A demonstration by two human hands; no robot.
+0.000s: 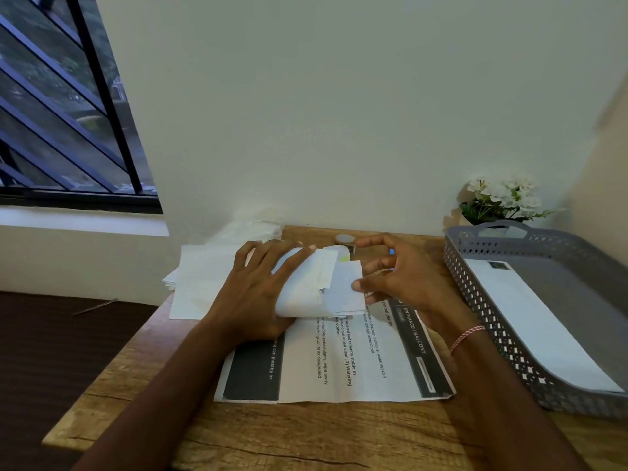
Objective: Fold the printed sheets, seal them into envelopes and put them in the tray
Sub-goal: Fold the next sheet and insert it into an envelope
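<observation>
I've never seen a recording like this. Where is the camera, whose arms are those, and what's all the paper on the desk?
There is no machine here. The camera sits on a person's head and looks down, so the two arms are that person's own. The left hand holds a white envelope. The right hand pinches a folded sheet that sticks out of the envelope's open end. Under them a printed sheet lies flat on the wooden table. To the left is a pile of white paper. To the right is a grey tray with one white piece in it, probably a finished envelope. White flowers stand behind the tray.
</observation>
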